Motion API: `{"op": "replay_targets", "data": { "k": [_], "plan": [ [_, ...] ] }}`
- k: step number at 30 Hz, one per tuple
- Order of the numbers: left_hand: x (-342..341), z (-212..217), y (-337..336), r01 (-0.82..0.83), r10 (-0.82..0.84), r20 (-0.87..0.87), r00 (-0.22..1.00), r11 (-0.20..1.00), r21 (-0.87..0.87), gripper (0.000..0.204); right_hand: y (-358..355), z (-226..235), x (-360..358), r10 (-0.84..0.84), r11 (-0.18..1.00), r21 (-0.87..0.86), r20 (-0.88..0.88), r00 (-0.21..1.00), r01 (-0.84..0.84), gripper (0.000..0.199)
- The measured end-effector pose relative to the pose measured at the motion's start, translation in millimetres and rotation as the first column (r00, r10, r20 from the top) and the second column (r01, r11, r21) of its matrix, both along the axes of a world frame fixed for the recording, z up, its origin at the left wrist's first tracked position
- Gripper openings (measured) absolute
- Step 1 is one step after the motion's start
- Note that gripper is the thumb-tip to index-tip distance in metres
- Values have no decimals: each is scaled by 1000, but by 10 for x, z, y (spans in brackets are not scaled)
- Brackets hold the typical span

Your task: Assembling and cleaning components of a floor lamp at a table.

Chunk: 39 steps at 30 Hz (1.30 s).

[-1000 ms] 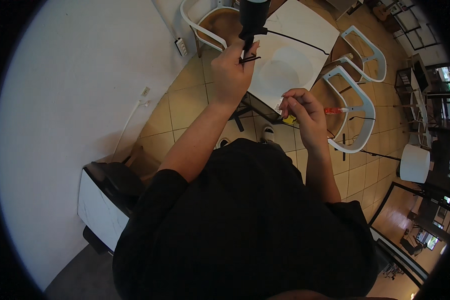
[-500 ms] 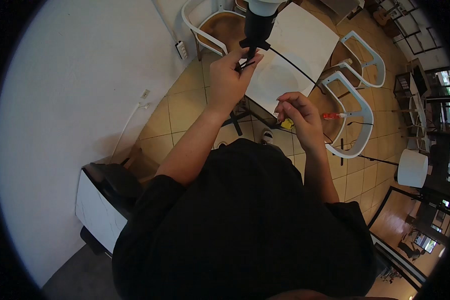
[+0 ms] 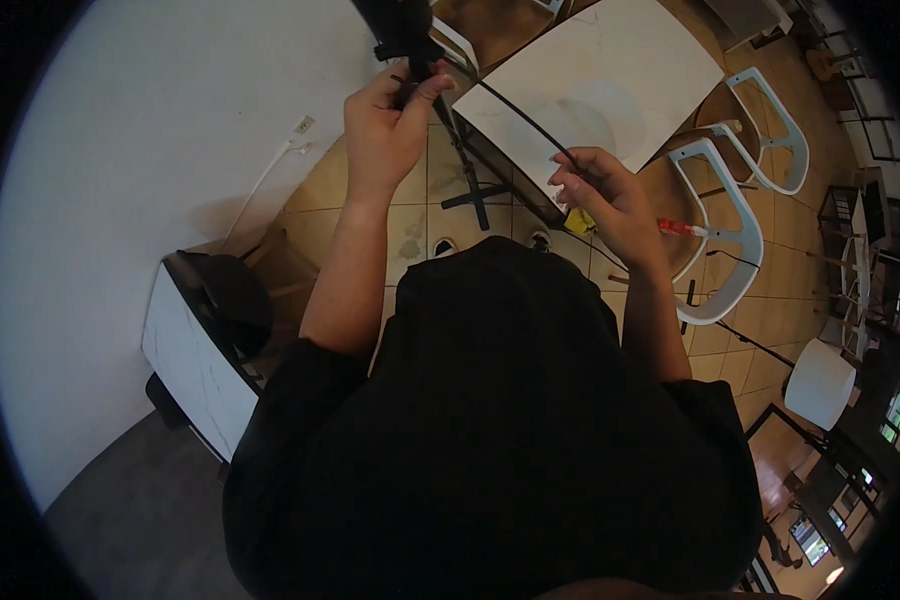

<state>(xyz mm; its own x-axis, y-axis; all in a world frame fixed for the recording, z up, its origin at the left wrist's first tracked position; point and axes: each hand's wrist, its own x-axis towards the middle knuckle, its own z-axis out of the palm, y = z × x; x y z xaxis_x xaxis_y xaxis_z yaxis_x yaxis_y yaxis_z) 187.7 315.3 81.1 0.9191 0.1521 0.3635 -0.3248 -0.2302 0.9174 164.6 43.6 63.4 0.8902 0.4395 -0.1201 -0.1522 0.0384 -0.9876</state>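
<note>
A black lamp body [image 3: 398, 25] reaches in from the top edge, its upper part cut off. My left hand [image 3: 385, 140] is closed round the narrow black mount just under it, thumb and fingertips pressed on the fitting. From there a black cable [image 3: 520, 115] slopes down across the white table to my right hand [image 3: 610, 205]. The fingers of that hand are curled, with the cable running in between them. Part of the cable is hidden behind the hand. Below the mount, a black stand [image 3: 473, 195] rests its feet on the tiles.
A white table [image 3: 610, 60] stands ahead, with white-framed chairs [image 3: 735, 260] on its right. On one seat lies a red-handled tool [image 3: 678, 228]. Something yellow [image 3: 580, 222] sits by the table edge. A white wall [image 3: 150, 150] rises at left, beside a marble-topped table [image 3: 195, 360].
The lamp and my left hand have shifted left and up in the picture, and the view has turned. My right hand has come onto the cable, which earlier passed above it.
</note>
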Motion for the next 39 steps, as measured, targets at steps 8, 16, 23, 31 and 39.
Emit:
{"op": "replay_targets", "data": {
  "k": [8,16,23,31,39],
  "plan": [
    [-182,73,-124,-166,167,93,982,986,-18,16,-331,-96,141,62,998,-4,3,998,-62,25],
    [-383,197,-108,-320,315,95,944,946,42,22,-488,-89,321,114,993,-1,17,993,-114,25],
    [-511,348,35,-445,437,155,886,895,16,22,-540,-202,362,212,977,-20,26,977,-211,24],
    [-573,174,-5,-624,613,156,774,781,27,13,-510,-224,405,232,973,9,-8,973,-232,26],
    [-521,69,64,-663,653,191,732,748,-16,15,-508,-193,346,163,984,-64,-41,986,-165,25]
  ]
}}
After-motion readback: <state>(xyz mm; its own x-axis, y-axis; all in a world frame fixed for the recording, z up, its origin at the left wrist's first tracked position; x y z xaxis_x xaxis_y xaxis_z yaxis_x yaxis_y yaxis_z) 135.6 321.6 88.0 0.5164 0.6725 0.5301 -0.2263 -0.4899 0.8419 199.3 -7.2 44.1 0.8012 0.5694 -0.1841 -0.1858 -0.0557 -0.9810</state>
